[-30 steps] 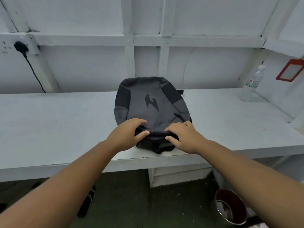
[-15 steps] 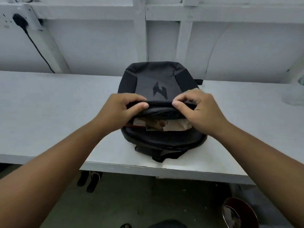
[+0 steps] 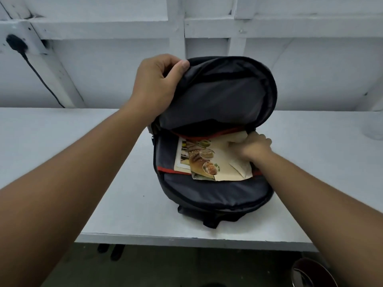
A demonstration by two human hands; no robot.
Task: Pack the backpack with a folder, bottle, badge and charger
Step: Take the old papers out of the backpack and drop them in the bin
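A dark grey backpack (image 3: pixel 215 195) lies on the white table (image 3: pixel 83 146) with its front flap lifted wide. My left hand (image 3: pixel 157 83) grips the flap's upper left edge and holds it up. Inside the open compartment lie papers (image 3: pixel 207 160), one printed with food pictures, on the red-trimmed lining. My right hand (image 3: pixel 251 147) reaches into the compartment and pinches the upper right corner of the pale paper. A charger plug (image 3: pixel 15 43) with a black cord sits in a wall socket at the far left. No bottle or badge is clearly in view.
White wall framing (image 3: pixel 178 30) rises behind the table. A faint clear object (image 3: pixel 374 129) stands at the right edge of the table. Below the table are dark sandals (image 3: pixel 112 250) on the floor and a round bin (image 3: pixel 310 274) at the bottom right.
The flap went from pinched nearly shut by both hands to lifted wide by my left hand. My right hand let go of it and moved into the compartment onto the papers.
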